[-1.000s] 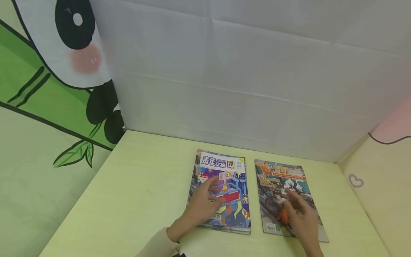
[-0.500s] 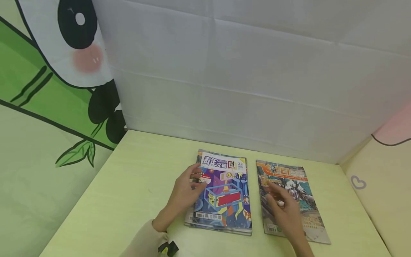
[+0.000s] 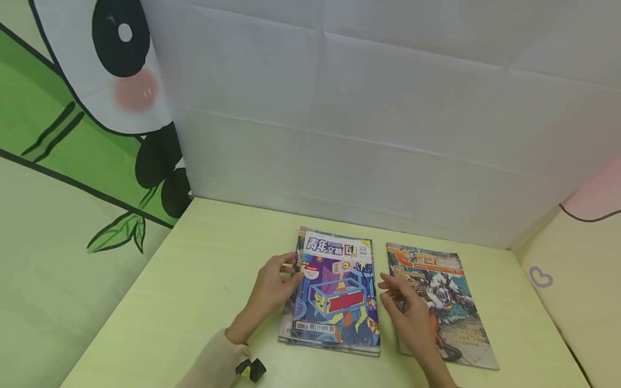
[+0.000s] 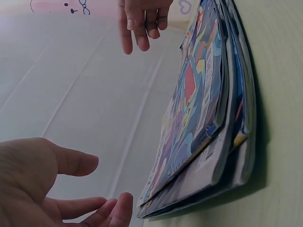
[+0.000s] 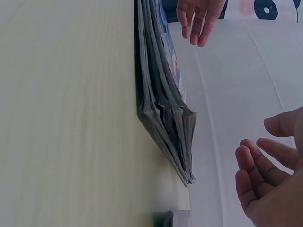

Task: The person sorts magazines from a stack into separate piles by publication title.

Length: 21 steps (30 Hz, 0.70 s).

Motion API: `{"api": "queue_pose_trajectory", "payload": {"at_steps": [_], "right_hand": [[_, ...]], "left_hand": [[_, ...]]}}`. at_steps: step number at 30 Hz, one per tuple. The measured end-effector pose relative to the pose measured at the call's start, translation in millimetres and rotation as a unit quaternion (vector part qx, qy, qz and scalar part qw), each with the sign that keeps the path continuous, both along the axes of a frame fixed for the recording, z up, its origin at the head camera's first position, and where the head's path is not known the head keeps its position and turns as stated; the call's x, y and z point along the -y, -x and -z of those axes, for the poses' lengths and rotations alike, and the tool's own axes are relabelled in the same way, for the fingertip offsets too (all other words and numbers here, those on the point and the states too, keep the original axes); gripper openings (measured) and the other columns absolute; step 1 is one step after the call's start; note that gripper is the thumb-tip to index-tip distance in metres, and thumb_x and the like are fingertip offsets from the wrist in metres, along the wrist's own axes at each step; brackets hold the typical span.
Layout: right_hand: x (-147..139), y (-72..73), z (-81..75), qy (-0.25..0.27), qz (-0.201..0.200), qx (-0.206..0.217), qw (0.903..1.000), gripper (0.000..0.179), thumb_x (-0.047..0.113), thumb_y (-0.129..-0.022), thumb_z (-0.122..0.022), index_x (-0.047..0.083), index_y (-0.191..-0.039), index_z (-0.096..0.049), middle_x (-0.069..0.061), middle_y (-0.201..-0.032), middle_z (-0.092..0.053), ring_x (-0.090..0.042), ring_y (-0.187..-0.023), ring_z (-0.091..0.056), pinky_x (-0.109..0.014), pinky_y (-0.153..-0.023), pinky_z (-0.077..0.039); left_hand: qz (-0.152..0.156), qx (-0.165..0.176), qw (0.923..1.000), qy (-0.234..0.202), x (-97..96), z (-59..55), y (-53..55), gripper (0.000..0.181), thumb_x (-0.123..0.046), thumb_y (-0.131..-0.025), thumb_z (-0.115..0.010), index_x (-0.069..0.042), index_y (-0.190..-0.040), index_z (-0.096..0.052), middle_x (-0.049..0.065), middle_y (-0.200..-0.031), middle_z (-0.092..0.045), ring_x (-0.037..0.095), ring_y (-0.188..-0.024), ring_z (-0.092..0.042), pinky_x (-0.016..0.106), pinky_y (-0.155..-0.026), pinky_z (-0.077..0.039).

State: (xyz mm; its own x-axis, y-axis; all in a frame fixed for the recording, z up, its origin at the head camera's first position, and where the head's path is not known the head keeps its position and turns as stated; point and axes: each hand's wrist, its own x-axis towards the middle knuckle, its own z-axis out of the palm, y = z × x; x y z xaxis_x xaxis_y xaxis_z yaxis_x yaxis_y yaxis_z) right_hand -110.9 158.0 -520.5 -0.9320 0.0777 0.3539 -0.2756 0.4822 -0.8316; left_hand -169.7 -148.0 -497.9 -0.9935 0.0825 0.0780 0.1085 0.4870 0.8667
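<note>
Lying near the back edge of the table (image 3: pixel 194 280), a stack (image 3: pixel 335 293) of magazines, with a single magazine (image 3: pixel 446 302) just beside it toward the right edge. Now flanking the stack: left hand (image 3: pixel 274 285) shifting from the cover to the stack's left edge, fingers relaxed, touching the side, gripping nothing. Right hand (image 3: pixel 409 315) leaving the single magazine, hovering open between both. Probably preparing to take the stack from two sides.
</note>
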Motion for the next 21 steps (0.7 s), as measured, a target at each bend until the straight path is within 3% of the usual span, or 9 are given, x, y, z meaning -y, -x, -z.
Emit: {"api": "queue_pose_trajectory", "payload": {"at_steps": [7, 16, 21], "right_hand": [[3, 2.3, 8.6, 0.006, -0.008, 0.073, 0.9973, 0.044, 0.003, -0.102, -0.079, 0.003, -0.145, -0.071, -0.010, -0.118, -0.078, -0.009, -0.096, -0.069, -0.025, -0.081, -0.060], [0, 5.2, 16.9, -0.008, -0.003, 0.158, 0.9874, 0.053, 0.004, -0.099, -0.082, 0.004, -0.150, -0.067, -0.009, -0.120, -0.074, -0.013, -0.094, -0.068, -0.025, -0.077, -0.057], [-2, 6.7, 20.5, -0.024, 0.009, 0.200, 0.9795, 0.059, 0.013, -0.098, -0.086, 0.001, -0.151, -0.064, -0.009, -0.116, -0.074, -0.014, -0.092, -0.068, -0.025, -0.074, -0.057]], "left_hand": [[0.009, 0.026, 0.9993, 0.025, -1.9, 1.9, -2.0, 0.049, -0.009, -0.100, -0.080, 0.009, -0.143, -0.066, 0.021, -0.129, -0.070, 0.031, -0.107, -0.073, 0.042, -0.084, -0.066], [0.031, 0.043, 0.9971, 0.055, -4.6, 1.9, -4.4, 0.057, -0.010, -0.097, -0.082, 0.012, -0.146, -0.063, 0.020, -0.124, -0.069, 0.027, -0.104, -0.069, 0.045, -0.090, -0.062], [0.046, 0.046, 0.9960, 0.061, -5.8, 2.1, -4.3, 0.061, -0.010, -0.097, -0.082, 0.015, -0.148, -0.060, 0.020, -0.123, -0.069, 0.027, -0.104, -0.067, 0.046, -0.091, -0.061]]}}
